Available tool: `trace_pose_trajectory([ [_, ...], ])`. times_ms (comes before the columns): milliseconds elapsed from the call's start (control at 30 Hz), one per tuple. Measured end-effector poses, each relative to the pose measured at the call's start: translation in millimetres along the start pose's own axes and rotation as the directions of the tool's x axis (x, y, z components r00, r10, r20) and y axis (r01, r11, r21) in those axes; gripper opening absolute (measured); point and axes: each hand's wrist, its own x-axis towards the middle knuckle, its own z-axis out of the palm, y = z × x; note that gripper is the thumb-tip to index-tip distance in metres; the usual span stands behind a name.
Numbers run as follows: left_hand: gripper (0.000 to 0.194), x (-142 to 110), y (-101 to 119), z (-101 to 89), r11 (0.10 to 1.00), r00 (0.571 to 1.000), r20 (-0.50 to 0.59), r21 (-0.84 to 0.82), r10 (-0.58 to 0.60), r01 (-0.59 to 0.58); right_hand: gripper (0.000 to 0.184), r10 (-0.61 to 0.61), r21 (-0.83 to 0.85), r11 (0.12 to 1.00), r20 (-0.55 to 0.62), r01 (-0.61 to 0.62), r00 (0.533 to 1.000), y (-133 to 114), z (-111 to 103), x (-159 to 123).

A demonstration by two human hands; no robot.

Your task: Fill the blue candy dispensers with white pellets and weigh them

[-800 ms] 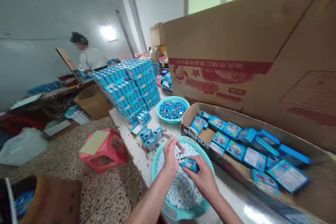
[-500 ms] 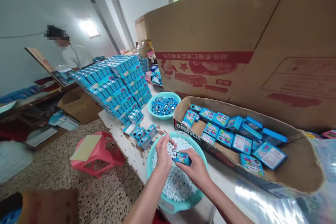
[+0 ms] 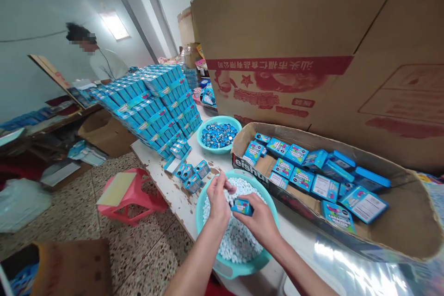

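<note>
My right hand (image 3: 261, 222) grips a small blue box (image 3: 242, 206) over a teal basin (image 3: 208, 259) filled with small white pellets (image 3: 236, 240). My left hand (image 3: 218, 196) is curled at the box's open end, fingers pinched together, apparently on pellets too small to make out. Both hands hover just above the pellet heap. A shallow cardboard tray (image 3: 398, 236) to the right holds several flat blue boxes (image 3: 322, 185).
A tall stack of blue boxes (image 3: 156, 106) and a second teal bowl of blue round pieces (image 3: 218, 134) stand further along the white table (image 3: 173, 194). A large cardboard carton (image 3: 312, 23) walls the right. A red stool (image 3: 132, 194) stands on the floor; another person (image 3: 100, 60) sits at the back.
The camera view has shifted slightly. Both hands stay over the basin, with the left fingers now pinched closer to the box's end.
</note>
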Motion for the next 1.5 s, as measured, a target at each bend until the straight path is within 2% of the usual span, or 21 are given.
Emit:
trace_pose_trajectory([
  [267,0.038,-2.9,-2.2,-4.2,0.998,0.997,0.078,0.055,-0.014,0.01,0.026,0.017,0.082,0.996,-0.006,-0.017,1.0,6.3,8.2,0.4],
  [433,0.033,-9.4,10.8,-5.2,0.999,0.988,0.15,0.046,-0.024,0.017,0.029,-0.013,0.152,0.988,-0.044,0.019,0.999,0.3,4.8,-2.4],
  [567,0.034,2.6,16.5,-18.5,0.995,0.992,0.084,-0.006,0.099,-0.098,0.029,-0.01,0.164,0.986,-0.054,0.019,0.999,-10.0,-10.1,-12.8],
  [600,0.035,9.8,12.5,-25.3,0.991,0.991,0.06,0.047,0.123,-0.126,0.03,-0.007,0.158,0.987,-0.066,0.017,0.998,-10.4,-14.6,-15.6],
  [633,0.037,17.8,5.6,-33.2,0.974,0.988,0.065,0.167,0.142,-0.151,0.031,-0.002,0.149,0.989,-0.085,0.015,0.996,-9.3,-18.8,-18.1],
  [667,0.038,25.6,-4.1,-41.5,0.932,0.985,0.095,0.322,0.144,-0.168,0.031,0.004,0.139,0.99,-0.103,0.01,0.995,-6.8,-22.5,-20.3],
  [733,0.034,37.0,-29.4,-56.6,0.755,0.973,0.204,0.619,0.109,-0.215,0.032,0.031,0.116,0.993,-0.131,-0.016,0.991,1.3,-28.2,-23.4],
  [867,0.02,31.1,-78.4,-69.8,0.53,0.947,0.321,0.798,0.028,-0.286,0.034,0.085,0.072,0.995,-0.153,-0.075,0.984,19.7,-33.1,-27.7],
  [967,0.02,17.2,-94.4,-70.2,0.213,0.93,0.354,0.92,-0.095,-0.328,0.035,0.109,0.068,0.993,-0.161,-0.099,0.981,30.4,-30.7,-30.2],
  [1000,0.018,15.3,-95.7,-70.8,0.18,0.93,0.349,0.928,-0.116,-0.325,0.036,0.119,0.068,0.992,-0.158,-0.11,0.98,33.5,-28.9,-30.9],
  [1033,0.016,15.3,-95.7,-71.8,0.248,0.938,0.329,0.923,-0.11,-0.295,0.036,0.13,0.067,0.99,-0.157,-0.121,0.979,36.5,-27.0,-31.5],
  [1133,0.017,23.4,-90.6,-75.9,0.64,0.978,0.2,0.759,-0.053,-0.12,0.036,0.156,0.058,0.987,-0.162,-0.148,0.974,43.3,-22.2,-33.4],
  [1167,0.021,26.4,-87.8,-76.4,0.724,0.985,0.16,0.687,-0.058,-0.069,0.035,0.161,0.056,0.987,-0.163,-0.154,0.973,44.8,-21.5,-33.9],
  [1200,0.025,28.4,-84.4,-75.9,0.769,0.988,0.138,0.638,-0.071,-0.033,0.035,0.162,0.052,0.986,-0.162,-0.156,0.973,45.9,-21.2,-34.4],
  [1300,0.031,25.5,-69.6,-65.9,0.83,0.983,0.11,0.554,-0.147,0.062,0.033,0.145,0.037,0.989,-0.143,-0.141,0.979,46.4,-20.5,-34.5],
  [1400,0.032,14.0,-48.6,-46.0,0.934,0.952,0.077,0.234,-0.296,0.271,0.031,0.093,-0.011,0.995,-0.104,-0.095,0.99,42.4,-14.8,-31.9],
  [1433,0.031,10.5,-41.5,-39.0,0.944,0.942,0.097,0.108,-0.322,0.312,0.03,0.077,-0.043,0.996,-0.09,-0.081,0.993,39.7,-11.3,-30.5],
  [1500,0.029,5.6,-29.0,-27.0,0.949,0.942,0.14,-0.047,-0.304,0.313,0.03,0.056,-0.119,0.991,-0.06,-0.063,0.997,32.0,-3.6,-27.1],
])
